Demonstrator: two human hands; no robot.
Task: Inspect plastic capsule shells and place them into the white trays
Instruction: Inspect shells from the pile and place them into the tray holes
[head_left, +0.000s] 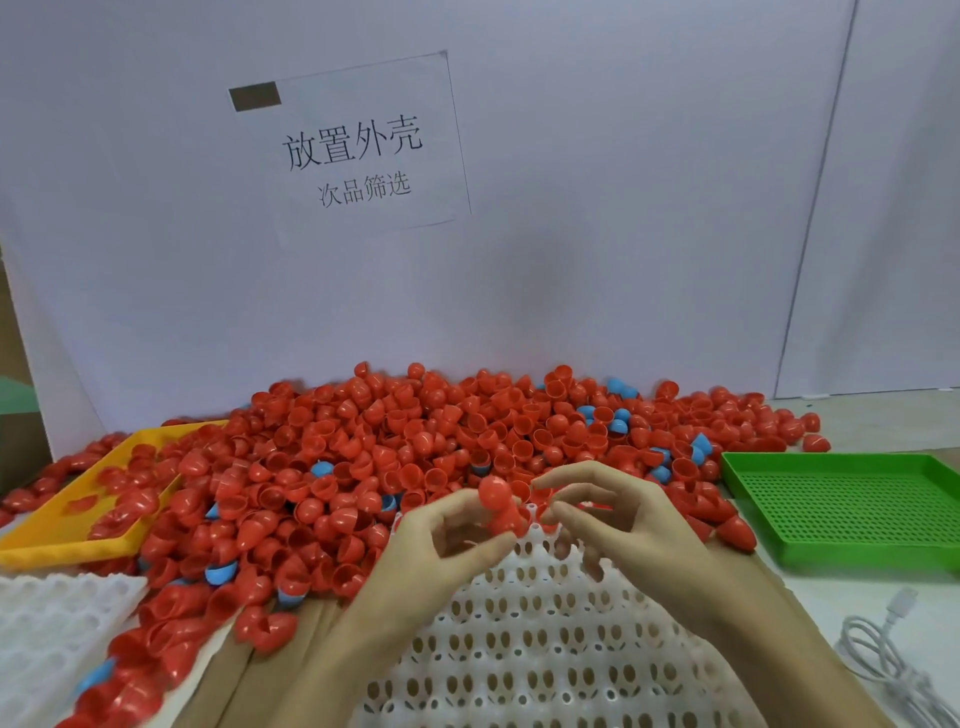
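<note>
A big heap of red capsule shells (415, 447), with a few blue ones mixed in, covers the table against the white back board. Over the far end of the white holed tray (530, 634) my left hand (441, 540) holds red shells (501, 506) between thumb and fingers. Just to the right, my right hand (608, 514) has its fingers curled, the fingertips pinching at a red shell (545, 512) at the tray's far edge. A second white tray (47, 623) lies at the lower left.
A yellow tray (67, 540) with some red shells sits at the left, half buried by the heap. An empty green perforated tray (852, 504) stands at the right. A white cable (883, 654) lies coiled at the lower right. A paper sign hangs on the back board.
</note>
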